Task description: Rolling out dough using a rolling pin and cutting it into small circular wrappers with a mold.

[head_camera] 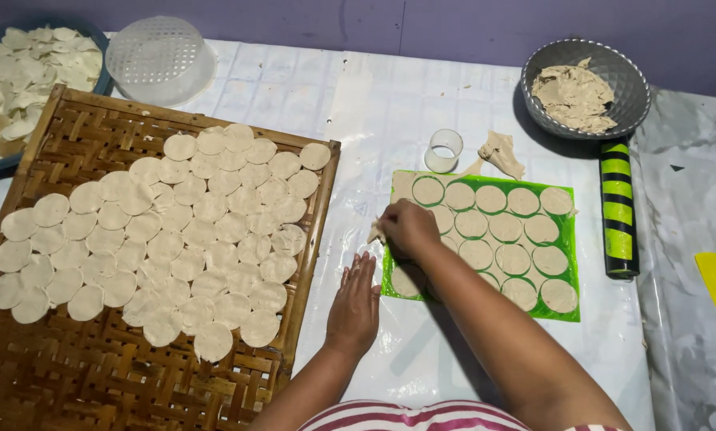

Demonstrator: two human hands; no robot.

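right hand (410, 227) on dough scrap (376, 233)

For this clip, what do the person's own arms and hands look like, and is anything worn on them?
Both forearms are bare, with no sleeves reaching them. The left hand and right hand show no gloves, and no rings, watch or bracelets can be made out. At the bottom edge of the picture is a striped garment, dark red and white, worn on the body.
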